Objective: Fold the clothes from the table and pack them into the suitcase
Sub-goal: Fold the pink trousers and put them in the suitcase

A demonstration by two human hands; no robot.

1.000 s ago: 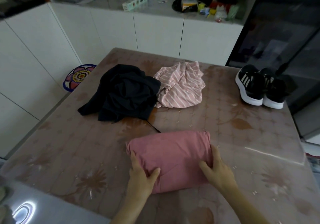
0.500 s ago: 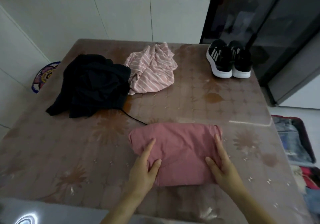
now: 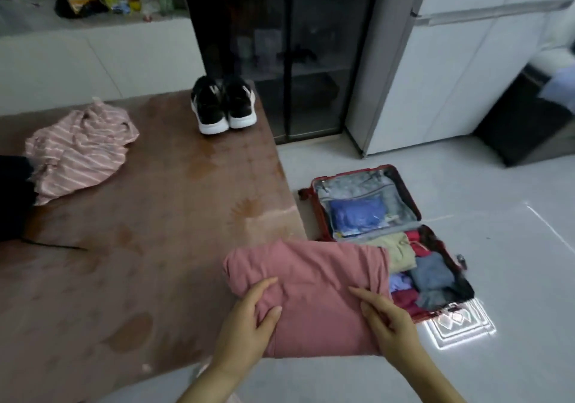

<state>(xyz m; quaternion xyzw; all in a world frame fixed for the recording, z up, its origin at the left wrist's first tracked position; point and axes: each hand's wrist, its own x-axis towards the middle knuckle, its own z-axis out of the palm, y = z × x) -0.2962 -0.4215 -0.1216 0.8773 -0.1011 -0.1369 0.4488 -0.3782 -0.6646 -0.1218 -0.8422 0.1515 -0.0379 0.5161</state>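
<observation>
Hands, left (image 3: 245,325) and right (image 3: 389,325), grip pink garment (image 3: 311,275) (near open suitcase (image 3: 348,173)).

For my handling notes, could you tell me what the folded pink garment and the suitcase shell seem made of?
The pink garment: soft matte fabric, perhaps cotton jersey; it drapes and creases. The suitcase shell: seemingly hard red plastic; rigid, straight rim.

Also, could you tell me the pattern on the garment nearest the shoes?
Pink garment with thin white stripes; the head view shows it best.
</observation>
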